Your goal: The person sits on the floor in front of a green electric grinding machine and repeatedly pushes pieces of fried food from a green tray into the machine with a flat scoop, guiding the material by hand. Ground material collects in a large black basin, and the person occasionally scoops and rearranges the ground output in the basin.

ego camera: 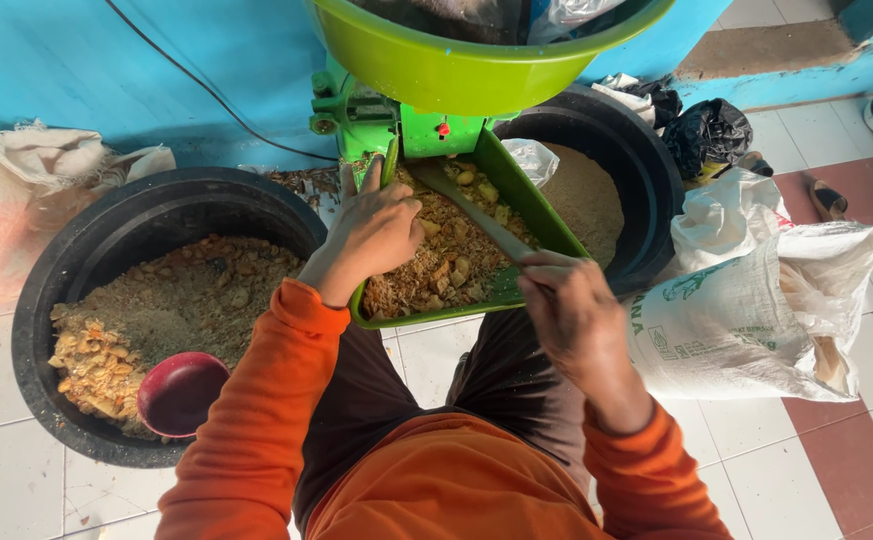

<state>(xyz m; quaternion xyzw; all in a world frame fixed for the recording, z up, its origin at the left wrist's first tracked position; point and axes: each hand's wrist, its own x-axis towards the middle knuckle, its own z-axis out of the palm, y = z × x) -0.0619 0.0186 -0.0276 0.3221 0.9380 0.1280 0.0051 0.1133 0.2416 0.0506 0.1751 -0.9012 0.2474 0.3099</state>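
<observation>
Seen from the head camera, a person in orange sleeves crouches at a green grinding machine (397, 125), working coarse brown-and-yellow feed across its sloping green tray (547, 225). The left hand (377, 232) lies flat and mostly open on the heap of feed (442, 262), fingers spread toward the machine's mouth. The right hand (572, 305) is closed around the handle of a long flat paddle (472, 210), its blade resting in the mix. Judging by this, the step in hand is pushing feed along the tray. A black tub (57, 300) of similar feed with a maroon scoop (179, 392) sits left; a second black tub (647, 180) and white sack (747, 310) stand right.
</observation>
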